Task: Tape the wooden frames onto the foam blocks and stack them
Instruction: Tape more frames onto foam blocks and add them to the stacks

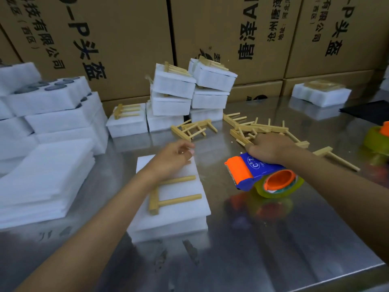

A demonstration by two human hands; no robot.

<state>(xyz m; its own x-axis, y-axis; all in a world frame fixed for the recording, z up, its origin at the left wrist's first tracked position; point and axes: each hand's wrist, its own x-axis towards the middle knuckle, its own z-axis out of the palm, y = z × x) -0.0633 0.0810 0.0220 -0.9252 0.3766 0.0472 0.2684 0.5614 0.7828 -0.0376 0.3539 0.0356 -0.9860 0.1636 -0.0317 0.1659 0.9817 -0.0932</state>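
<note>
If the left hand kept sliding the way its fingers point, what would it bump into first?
Probably the loose pale wooden frame lying on the shiny metal table just beyond the left hand; depth is hard to judge, so it might pass beside it.

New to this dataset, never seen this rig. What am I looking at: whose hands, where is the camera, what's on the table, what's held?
There is no machine: a person works with bare hands, filmed by one camera worn on the head, looking forward and down. The left hand rests over a foam block that carries a wooden frame. The right hand grips a blue and orange tape dispenser. On the steel table lie loose frames, finished stacks and plain foam sheets. Cardboard boxes stand behind.
</note>
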